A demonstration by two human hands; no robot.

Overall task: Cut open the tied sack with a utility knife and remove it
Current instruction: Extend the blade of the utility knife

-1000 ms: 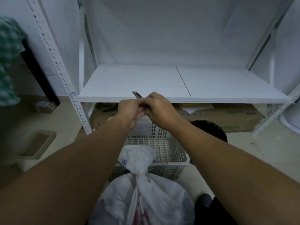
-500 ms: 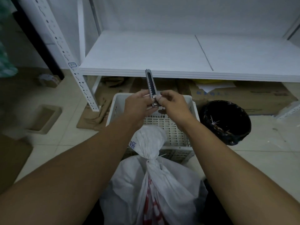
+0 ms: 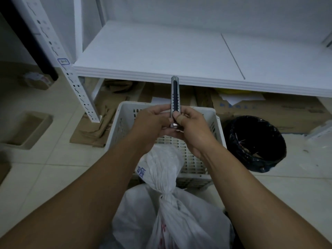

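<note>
Your left hand (image 3: 152, 123) and right hand (image 3: 195, 127) are bare, and so are both arms (image 3: 89, 194). A thin tan band (image 3: 179, 119) wraps one right finger, just beside the grip.

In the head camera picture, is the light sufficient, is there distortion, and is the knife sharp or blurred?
Head view: light dim and flat, no glare; wide-angle stretch makes the forearms oversized toward the bottom corners; the utility knife, held by left hand and right hand, is sharp; inside the black bin it is too dark to read.
</note>
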